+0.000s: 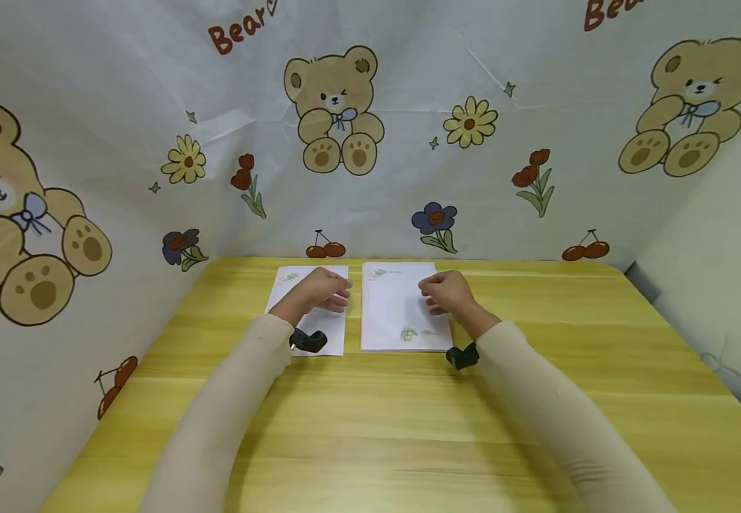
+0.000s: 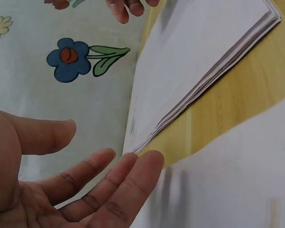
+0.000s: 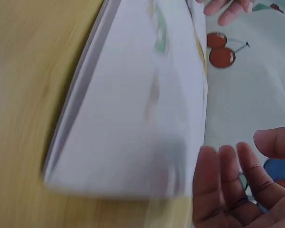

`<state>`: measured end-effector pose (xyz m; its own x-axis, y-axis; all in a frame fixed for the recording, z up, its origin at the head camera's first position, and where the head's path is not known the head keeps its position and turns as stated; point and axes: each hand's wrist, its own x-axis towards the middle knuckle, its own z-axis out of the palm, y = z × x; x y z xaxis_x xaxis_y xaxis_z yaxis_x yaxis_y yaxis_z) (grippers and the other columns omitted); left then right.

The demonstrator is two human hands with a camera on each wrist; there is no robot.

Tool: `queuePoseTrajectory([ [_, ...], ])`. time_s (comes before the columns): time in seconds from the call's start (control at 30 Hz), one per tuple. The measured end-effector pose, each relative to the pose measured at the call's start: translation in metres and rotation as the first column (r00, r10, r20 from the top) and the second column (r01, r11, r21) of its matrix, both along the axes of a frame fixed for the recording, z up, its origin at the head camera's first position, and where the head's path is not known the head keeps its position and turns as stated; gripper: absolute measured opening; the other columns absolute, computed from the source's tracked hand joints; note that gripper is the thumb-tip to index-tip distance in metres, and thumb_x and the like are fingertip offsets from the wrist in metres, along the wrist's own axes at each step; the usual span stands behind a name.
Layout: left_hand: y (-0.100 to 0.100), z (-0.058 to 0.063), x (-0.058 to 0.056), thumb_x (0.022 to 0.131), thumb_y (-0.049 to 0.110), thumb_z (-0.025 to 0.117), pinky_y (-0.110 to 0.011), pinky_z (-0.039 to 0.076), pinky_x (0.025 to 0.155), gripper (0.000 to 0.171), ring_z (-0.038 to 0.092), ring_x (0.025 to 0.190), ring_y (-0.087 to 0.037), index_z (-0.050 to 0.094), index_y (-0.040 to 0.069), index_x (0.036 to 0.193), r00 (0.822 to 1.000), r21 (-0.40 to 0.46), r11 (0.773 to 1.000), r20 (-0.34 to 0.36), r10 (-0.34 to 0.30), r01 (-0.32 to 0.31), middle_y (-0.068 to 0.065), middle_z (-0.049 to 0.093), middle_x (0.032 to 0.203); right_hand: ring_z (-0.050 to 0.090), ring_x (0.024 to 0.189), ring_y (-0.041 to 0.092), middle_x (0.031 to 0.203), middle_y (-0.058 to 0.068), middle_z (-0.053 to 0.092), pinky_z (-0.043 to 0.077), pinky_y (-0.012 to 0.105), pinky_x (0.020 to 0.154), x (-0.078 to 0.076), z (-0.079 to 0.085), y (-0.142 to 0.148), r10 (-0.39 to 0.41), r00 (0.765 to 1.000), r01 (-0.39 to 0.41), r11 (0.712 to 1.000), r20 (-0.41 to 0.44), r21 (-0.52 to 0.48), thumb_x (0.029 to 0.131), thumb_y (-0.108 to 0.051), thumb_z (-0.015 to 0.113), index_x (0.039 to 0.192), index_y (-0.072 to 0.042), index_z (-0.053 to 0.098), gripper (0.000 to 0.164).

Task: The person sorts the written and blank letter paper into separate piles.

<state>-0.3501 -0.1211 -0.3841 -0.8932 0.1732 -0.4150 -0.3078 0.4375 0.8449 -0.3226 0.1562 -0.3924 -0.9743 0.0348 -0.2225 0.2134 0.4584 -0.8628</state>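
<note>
We wear a long cream fabric left sleeve (image 1: 229,406), a matching, creased right sleeve (image 1: 556,399) and a small black rounded wrist camera (image 1: 309,340) beside each cuff.

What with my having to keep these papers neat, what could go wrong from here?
The stack of paper shows several layers along its edge, so sheets might slip or come up together if one is lifted. The right hand is near the stack's right edge, where a nudge could shift the top sheets. The left hand appears over the paper on the left in the head view, and might knock it crooked.
</note>
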Motion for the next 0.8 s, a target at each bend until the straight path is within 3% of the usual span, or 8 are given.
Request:
queuePoseTrajectory([
  [0.1,0.004,-0.006,-0.001,0.101,0.027,0.056,-0.030,0.063,0.075,0.052,0.069,0.102,-0.027,0.046,-0.004,0.140,1.000,0.003,1.000,0.013,0.006,-0.006,-0.019,0.061,0.128,0.065,0.098,0.027,0.122,0.018,0.064,0.063,0.038,0.079,0.001,-0.001,0.014,0.004,1.000,-0.005,0.997,0.015,0.074,0.097,-0.031,0.057,0.127,0.000,0.062,0.043],
  [0.27,0.008,-0.008,-0.002,0.100,0.027,0.058,-0.029,0.063,0.075,0.053,0.070,0.092,-0.023,0.042,-0.005,0.140,0.999,0.018,0.999,0.032,0.032,-0.033,-0.018,0.062,0.126,0.063,0.091,0.025,0.125,0.020,0.062,0.063,0.038,0.079,0.001,-0.004,0.033,0.010,0.999,-0.014,0.996,0.042,0.092,0.098,-0.030,0.055,0.129,0.002,0.059,0.046],
  [0.5,0.014,-0.008,-0.003,0.100,0.026,0.058,-0.030,0.063,0.075,0.044,0.072,0.082,-0.021,0.049,-0.003,0.132,0.995,0.049,0.997,0.082,0.058,-0.062,-0.016,0.064,0.121,0.065,0.097,0.026,0.126,0.021,0.065,0.062,0.036,0.077,0.002,-0.005,0.038,0.010,0.998,-0.017,0.995,0.067,0.099,0.098,-0.031,0.055,0.129,0.001,0.058,0.045],
  [0.8,0.023,-0.010,-0.001,0.100,0.024,0.058,-0.031,0.063,0.076,0.039,0.072,0.077,-0.019,0.054,-0.003,0.128,0.995,0.078,0.996,0.097,0.031,-0.039,-0.016,0.065,0.119,0.066,0.101,0.028,0.123,0.020,0.068,0.063,0.035,0.077,0.003,-0.009,0.042,0.008,0.999,-0.014,0.993,0.053,0.118,0.099,-0.031,0.053,0.128,0.001,0.060,0.043],
])
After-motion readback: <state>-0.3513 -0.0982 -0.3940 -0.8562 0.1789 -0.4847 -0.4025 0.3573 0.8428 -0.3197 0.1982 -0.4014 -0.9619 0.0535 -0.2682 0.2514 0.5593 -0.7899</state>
